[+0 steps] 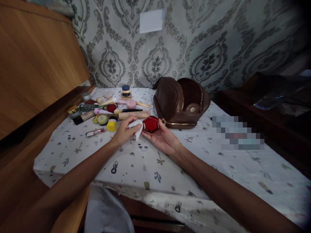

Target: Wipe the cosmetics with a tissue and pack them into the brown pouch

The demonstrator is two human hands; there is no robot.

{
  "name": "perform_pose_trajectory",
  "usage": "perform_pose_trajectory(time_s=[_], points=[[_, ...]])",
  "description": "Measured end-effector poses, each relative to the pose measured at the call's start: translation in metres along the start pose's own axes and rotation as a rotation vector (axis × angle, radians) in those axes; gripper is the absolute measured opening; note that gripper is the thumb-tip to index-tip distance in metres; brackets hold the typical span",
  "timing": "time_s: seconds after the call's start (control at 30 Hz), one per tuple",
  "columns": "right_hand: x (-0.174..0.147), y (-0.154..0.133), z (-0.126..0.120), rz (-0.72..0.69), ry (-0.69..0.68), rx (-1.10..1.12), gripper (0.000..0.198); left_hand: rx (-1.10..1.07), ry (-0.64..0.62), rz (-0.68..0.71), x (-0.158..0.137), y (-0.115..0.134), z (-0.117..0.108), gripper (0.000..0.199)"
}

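My right hand (165, 137) holds a dark red, hexagonal case (151, 124) that looks like a makeup compact, its glossy face turned up. Pinched in my left hand (125, 131) is a crumpled white wipe (136, 127), close to the case's left side. Both hands are above the patterned cloth. Just behind them lies a long beige tube (134, 115) with a black pencil-like stick (132, 110) beyond it. A yellow-lidded jar (111, 124) stands left of my left hand. Right behind my right hand sits a brown leather bag (172, 103), its top gaping.
Several cosmetics crowd the left rear of the table, among them a lip gloss tube (95, 132), a green-topped jar (102, 120) and a dark-capped bottle (125, 91). A wooden cabinet (41, 48) rises at the left. A blurred-out item (238, 134) lies on the right.
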State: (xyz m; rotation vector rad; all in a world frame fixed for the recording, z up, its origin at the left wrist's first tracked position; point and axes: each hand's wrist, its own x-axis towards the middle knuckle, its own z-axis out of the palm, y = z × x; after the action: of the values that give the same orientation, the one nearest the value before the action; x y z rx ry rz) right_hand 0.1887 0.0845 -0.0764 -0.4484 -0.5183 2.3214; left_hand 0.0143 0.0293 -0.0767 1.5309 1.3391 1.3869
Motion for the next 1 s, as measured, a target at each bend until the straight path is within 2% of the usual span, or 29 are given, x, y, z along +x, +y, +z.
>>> perform_pose_trajectory(time_s=[0.13,0.27,0.6,0.8,1.0], points=[[0.003,0.0,-0.002,0.001,0.015,0.003,0.049,0.117,-0.049,0.034,-0.003,0.003,0.003,0.024],[0.006,-0.001,-0.006,-0.015,0.013,0.002,0.046,0.168,-0.062,0.06,-0.006,0.005,0.004,0.024],[0.001,0.002,-0.007,-0.051,0.011,-0.124,0.013,0.276,-0.01,0.126,-0.008,0.014,0.007,0.021],[-0.003,0.004,-0.005,-0.076,-0.062,-0.247,0.015,0.322,0.074,0.152,-0.007,0.011,0.005,0.019],[-0.003,0.006,-0.005,-0.088,-0.063,-0.328,0.022,0.331,-0.038,0.217,-0.009,0.017,0.005,0.02]])
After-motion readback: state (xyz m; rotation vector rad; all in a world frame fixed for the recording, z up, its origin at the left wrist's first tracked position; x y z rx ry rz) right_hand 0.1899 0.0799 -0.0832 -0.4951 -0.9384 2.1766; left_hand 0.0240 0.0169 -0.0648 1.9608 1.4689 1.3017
